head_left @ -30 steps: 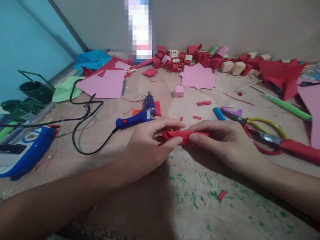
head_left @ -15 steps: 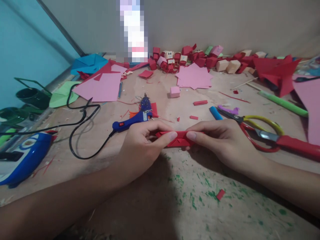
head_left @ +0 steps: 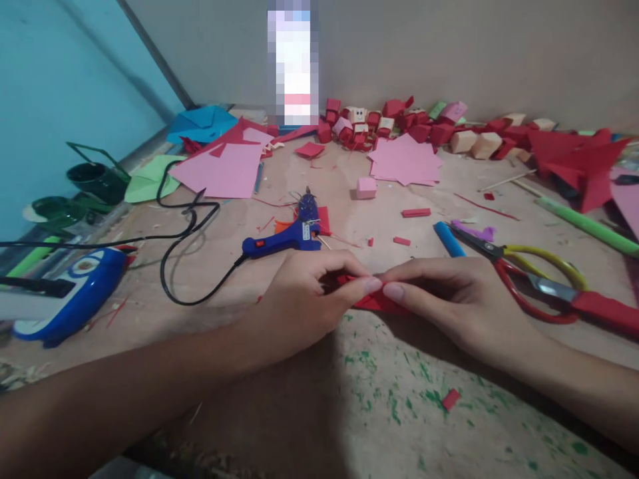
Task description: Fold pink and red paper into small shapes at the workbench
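A folded piece of red paper (head_left: 375,301) is pinched between my two hands, low over the table. My left hand (head_left: 322,293) is closed on its left part, thumb on top. My right hand (head_left: 444,293) grips the right part, its thumb tip almost touching the left one. Fingers cover much of the paper, so its full shape is hidden. Just beyond my left hand lies a blue glue gun (head_left: 279,241). Scissors (head_left: 524,266) with yellow and red handles rest to the right of my right hand, by a blue roll (head_left: 449,239).
Red paper scraps (head_left: 416,213) and a pink paper cube (head_left: 366,187) lie ahead. Pink sheets (head_left: 224,169), pink stars (head_left: 407,159) and several small paper figures (head_left: 358,118) line the back. A black cord (head_left: 164,266) loops at left, near a blue-and-white device (head_left: 94,286).
The view has shifted, so the table's things appear farther right. My thumbs have come closer together along the red paper, and less of it shows between them.
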The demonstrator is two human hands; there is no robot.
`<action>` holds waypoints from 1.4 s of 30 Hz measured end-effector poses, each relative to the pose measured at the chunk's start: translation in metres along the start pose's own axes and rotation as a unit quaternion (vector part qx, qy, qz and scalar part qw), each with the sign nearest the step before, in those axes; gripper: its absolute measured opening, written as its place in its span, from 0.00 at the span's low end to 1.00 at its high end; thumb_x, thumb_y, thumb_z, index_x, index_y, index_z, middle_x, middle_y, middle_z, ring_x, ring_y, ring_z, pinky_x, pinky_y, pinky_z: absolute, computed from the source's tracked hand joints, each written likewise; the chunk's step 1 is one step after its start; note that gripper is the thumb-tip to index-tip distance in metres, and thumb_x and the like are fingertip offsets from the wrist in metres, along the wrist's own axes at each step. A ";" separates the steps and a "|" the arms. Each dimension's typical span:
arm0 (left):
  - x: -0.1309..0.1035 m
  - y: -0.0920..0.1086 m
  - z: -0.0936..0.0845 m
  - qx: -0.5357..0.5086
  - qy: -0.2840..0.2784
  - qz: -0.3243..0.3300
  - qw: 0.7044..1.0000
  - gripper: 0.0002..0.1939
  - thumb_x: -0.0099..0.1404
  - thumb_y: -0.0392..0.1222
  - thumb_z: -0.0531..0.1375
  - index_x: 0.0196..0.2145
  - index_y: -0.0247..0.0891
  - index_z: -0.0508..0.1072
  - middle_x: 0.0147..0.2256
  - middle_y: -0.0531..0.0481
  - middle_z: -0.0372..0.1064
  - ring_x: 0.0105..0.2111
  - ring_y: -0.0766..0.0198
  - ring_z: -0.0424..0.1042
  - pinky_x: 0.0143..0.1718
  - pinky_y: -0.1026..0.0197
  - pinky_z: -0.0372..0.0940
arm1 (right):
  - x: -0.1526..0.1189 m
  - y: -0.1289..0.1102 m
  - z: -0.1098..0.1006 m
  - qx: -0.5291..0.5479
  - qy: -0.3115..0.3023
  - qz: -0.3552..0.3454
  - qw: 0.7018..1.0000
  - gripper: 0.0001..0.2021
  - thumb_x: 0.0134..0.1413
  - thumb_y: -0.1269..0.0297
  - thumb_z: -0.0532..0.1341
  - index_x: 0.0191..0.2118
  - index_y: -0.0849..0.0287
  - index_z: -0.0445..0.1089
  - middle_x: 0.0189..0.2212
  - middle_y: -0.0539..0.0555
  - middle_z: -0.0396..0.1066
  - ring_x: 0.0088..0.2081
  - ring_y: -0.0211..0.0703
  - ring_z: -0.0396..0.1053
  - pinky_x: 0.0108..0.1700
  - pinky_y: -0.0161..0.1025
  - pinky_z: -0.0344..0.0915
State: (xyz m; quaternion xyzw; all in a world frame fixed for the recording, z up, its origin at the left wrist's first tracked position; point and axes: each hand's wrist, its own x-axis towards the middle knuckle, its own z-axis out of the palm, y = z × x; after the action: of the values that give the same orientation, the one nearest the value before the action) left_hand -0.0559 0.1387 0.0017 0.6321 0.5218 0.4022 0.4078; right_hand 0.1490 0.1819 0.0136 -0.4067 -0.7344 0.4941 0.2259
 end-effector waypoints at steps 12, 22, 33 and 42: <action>0.006 -0.011 0.001 -0.109 0.030 -0.030 0.993 0.09 0.65 0.44 0.67 0.29 0.38 0.79 0.27 0.53 0.73 0.29 0.66 0.69 0.28 0.65 0.61 | -0.003 0.002 -0.004 -0.094 0.071 0.062 0.991 0.11 0.54 0.51 0.69 0.33 0.53 0.83 0.29 0.52 0.81 0.27 0.42 0.74 0.28 0.30 0.69; 0.001 0.006 -0.015 -0.087 -0.005 -0.036 0.996 0.13 0.65 0.50 0.64 0.28 0.39 0.72 0.26 0.56 0.70 0.28 0.67 0.69 0.27 0.64 0.57 | -0.007 -0.009 0.012 0.006 0.223 0.166 0.961 0.17 0.43 0.44 0.72 0.29 0.53 0.80 0.28 0.51 0.80 0.27 0.44 0.74 0.28 0.30 0.71; 0.000 0.006 -0.004 -0.095 0.005 -0.034 0.995 0.14 0.65 0.51 0.65 0.31 0.38 0.78 0.30 0.50 0.76 0.30 0.63 0.72 0.32 0.64 0.64 | 0.003 0.005 -0.005 0.012 0.147 0.076 0.986 0.16 0.50 0.46 0.70 0.30 0.55 0.81 0.28 0.53 0.80 0.30 0.48 0.76 0.32 0.35 0.73; -0.003 0.001 0.005 -0.010 0.011 -0.046 0.999 0.10 0.67 0.47 0.61 0.35 0.41 0.81 0.31 0.51 0.78 0.31 0.62 0.74 0.31 0.63 0.64 | -0.001 0.000 0.002 0.089 0.142 0.057 0.984 0.20 0.52 0.43 0.70 0.40 0.56 0.82 0.38 0.58 0.81 0.39 0.56 0.79 0.40 0.45 0.77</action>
State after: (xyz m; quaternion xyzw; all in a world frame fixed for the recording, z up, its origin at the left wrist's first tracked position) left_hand -0.0510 0.1347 0.0002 0.5989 0.5509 0.3952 0.4263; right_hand 0.1485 0.1798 0.0130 -0.4922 -0.6233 0.5074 0.3345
